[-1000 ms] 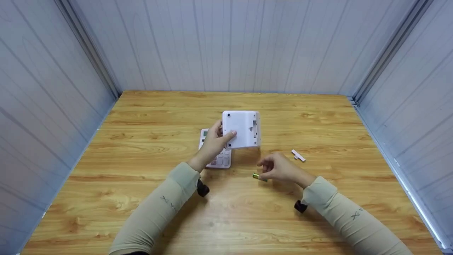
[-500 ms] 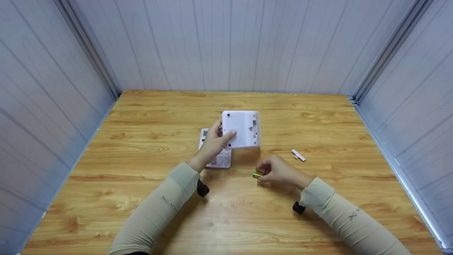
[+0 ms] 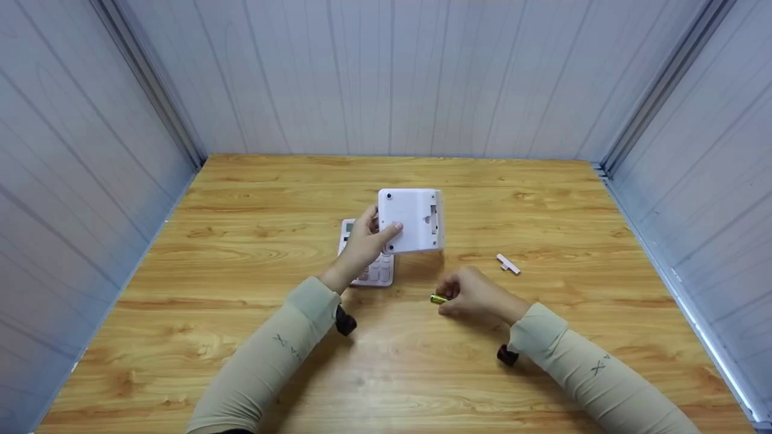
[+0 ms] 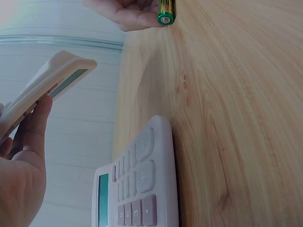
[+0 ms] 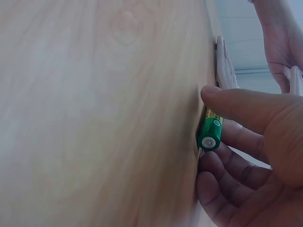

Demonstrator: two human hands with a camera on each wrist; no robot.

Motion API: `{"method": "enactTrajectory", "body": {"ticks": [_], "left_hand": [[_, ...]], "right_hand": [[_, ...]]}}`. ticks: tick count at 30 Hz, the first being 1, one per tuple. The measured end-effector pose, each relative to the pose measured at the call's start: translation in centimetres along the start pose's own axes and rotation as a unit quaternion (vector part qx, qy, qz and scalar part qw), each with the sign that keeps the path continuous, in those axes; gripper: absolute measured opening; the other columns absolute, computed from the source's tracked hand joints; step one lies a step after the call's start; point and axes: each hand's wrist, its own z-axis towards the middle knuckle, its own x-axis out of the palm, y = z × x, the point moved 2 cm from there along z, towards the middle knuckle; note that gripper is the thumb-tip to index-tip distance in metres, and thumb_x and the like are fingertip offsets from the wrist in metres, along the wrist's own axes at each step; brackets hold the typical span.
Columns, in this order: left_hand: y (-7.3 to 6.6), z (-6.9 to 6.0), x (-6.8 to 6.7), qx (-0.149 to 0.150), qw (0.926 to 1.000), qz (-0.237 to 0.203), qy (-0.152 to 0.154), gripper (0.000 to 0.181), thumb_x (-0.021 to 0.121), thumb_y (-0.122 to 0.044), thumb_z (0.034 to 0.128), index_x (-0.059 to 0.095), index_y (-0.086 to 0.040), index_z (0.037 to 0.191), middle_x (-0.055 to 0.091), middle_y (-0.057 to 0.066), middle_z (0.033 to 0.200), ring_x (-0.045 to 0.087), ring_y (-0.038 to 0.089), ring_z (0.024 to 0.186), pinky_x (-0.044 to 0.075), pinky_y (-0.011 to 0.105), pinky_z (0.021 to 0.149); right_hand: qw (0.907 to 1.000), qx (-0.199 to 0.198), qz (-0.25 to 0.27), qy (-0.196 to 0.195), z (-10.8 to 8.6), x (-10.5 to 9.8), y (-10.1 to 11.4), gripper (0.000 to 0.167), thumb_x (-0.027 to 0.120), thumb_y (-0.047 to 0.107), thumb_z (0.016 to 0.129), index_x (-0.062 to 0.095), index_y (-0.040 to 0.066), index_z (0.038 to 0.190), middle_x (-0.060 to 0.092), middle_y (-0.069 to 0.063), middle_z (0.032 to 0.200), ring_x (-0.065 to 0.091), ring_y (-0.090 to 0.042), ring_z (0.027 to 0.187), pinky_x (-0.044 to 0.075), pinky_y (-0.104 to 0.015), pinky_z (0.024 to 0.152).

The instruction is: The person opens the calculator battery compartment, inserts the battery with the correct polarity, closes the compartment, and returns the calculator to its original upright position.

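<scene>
The left hand (image 3: 360,241) is gripping a white calculator (image 3: 410,217) by its edge, thumb lying across the back, raised off the table (image 3: 271,211) near a second calculator (image 3: 383,272) lying there; its stiff shell is probably feeling light, the rims giving the best hold. Well in from the table's far edge, right of centre, the right hand (image 3: 476,295) is curling thumb and fingers about a green-and-gold battery (image 5: 211,131), pinching it; whether it is touching the wood, I cannot tell. Being smooth and round, it is probably needing a pinch at mid-length against rolling.
</scene>
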Motion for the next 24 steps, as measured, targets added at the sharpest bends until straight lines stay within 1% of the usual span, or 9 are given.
{"method": "enactTrajectory", "body": {"ticks": [7,15,24], "left_hand": [[-0.08,-0.03,0.02,-0.004,1.0,0.001,0.004,0.056,0.065,-0.008,0.1082,0.044,-0.004,0.16,0.069,0.024,0.142,0.072,0.037,0.128,0.066,0.042,0.1],[-0.02,0.01,0.03,0.003,1.0,0.0,0.002,0.057,0.064,-0.006,0.1076,0.043,-0.003,0.161,0.069,0.026,0.142,0.072,0.038,0.128,0.066,0.043,0.1],[-0.08,0.04,0.03,0.005,1.0,0.003,0.001,0.056,0.064,-0.006,0.1072,0.045,-0.002,0.16,0.069,0.026,0.141,0.072,0.038,0.128,0.066,0.044,0.101]], "right_hand": [[1.0,0.0,-0.004,-0.001,0.02,0.07,0.08,0.013,0.089,0.003,0.084,0.081,0.002,0.095,0.075,-0.001,0.083,0.061,-0.008,0.076,0.055,-0.023,0.07],[1.0,0.002,-0.005,0.003,0.18,0.16,0.04,0.01,0.087,0.002,0.086,0.081,0.003,0.094,0.073,0.001,0.082,0.059,-0.007,0.075,0.052,-0.021,0.068],[1.0,-0.009,-0.003,0.002,0.27,0.13,0.09,0.007,0.086,-0.001,0.086,0.081,0.002,0.091,0.074,-0.001,0.079,0.058,-0.006,0.073,0.05,-0.019,0.067]]}}
